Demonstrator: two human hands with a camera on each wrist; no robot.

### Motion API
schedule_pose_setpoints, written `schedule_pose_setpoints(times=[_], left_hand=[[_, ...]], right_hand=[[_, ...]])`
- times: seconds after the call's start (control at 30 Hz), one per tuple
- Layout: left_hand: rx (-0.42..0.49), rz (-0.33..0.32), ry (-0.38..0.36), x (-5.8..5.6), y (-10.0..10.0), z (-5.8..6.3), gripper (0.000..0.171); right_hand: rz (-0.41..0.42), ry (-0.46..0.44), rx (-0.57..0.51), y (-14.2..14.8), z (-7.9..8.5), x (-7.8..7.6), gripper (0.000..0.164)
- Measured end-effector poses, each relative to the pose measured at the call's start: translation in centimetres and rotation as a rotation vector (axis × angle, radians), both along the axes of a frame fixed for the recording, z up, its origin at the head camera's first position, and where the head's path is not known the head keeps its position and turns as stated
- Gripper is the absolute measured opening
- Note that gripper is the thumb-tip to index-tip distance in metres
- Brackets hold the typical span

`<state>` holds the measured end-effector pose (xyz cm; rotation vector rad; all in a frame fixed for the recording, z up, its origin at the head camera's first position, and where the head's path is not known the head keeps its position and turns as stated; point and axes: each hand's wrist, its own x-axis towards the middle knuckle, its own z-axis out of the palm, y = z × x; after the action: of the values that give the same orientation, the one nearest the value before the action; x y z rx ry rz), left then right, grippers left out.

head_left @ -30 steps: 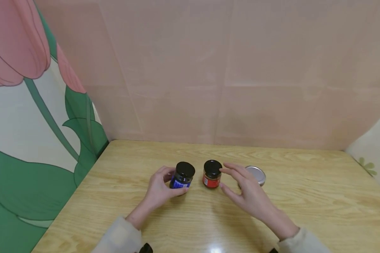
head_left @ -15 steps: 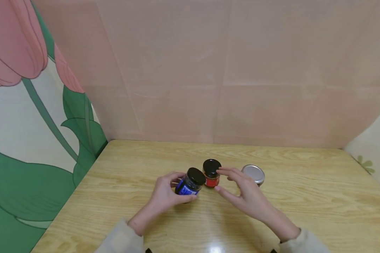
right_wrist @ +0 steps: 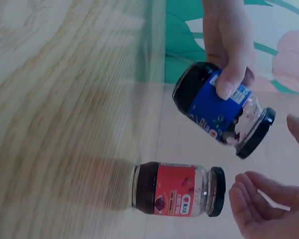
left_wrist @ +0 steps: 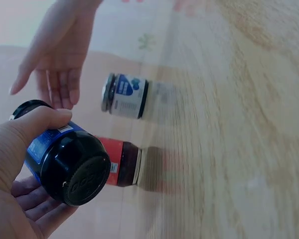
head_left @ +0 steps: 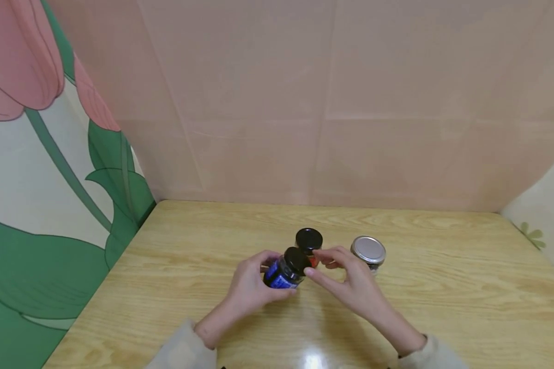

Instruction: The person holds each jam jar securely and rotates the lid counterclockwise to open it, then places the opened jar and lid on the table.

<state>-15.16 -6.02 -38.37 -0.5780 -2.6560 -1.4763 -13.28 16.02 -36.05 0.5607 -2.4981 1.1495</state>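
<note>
My left hand [head_left: 251, 284] grips a glass jar with a blue label and black lid [head_left: 282, 277], held off the table and tilted with its lid toward the right. In the right wrist view, dark contents fill the lower part of this blue-label jar [right_wrist: 214, 107]. My right hand [head_left: 353, 282] is beside the black lid, thumb and bent fingers spread apart around a gap. The right wrist view shows these fingers [right_wrist: 259, 199] short of the lid. Behind the blue-label jar stands a red-label jar with a black lid [head_left: 309, 239], partly hidden in the head view.
A third jar with a silver lid [head_left: 368, 249] stands upright to the right, behind my right hand; its label is white and blue [left_wrist: 127, 94]. The wooden table [head_left: 203, 236] ends at a pink backdrop [head_left: 258, 128], with a flower-print cloth [head_left: 115, 205] on the left.
My left hand has raised the blue-label jar, moved it right and tilted it more, in front of the red-label jar. My right hand has shifted from beside the red-label jar to the raised lid.
</note>
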Motion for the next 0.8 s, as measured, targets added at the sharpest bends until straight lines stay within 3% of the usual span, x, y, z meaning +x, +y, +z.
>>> schedule_pose_setpoints(times=[0.17, 0.53, 0.8], left_hand=[[-0.042, 0.005, 0.03, 0.6, 0.6, 0.1, 0.063], [-0.12, -0.013, 0.099, 1.3, 1.5, 0.3, 0.059], [-0.106, -0.03, 0.123, 1.3, 2.0, 0.4, 0.06]], right_hand=[[-0.092, -0.043, -0.027, -0.2, 0.0, 0.4, 0.019], [-0.203, -0.083, 0.014, -0.7, 0.1, 1.4, 0.023], [-0.24, -0.093, 0.025, -1.0, 0.1, 1.5, 0.033]])
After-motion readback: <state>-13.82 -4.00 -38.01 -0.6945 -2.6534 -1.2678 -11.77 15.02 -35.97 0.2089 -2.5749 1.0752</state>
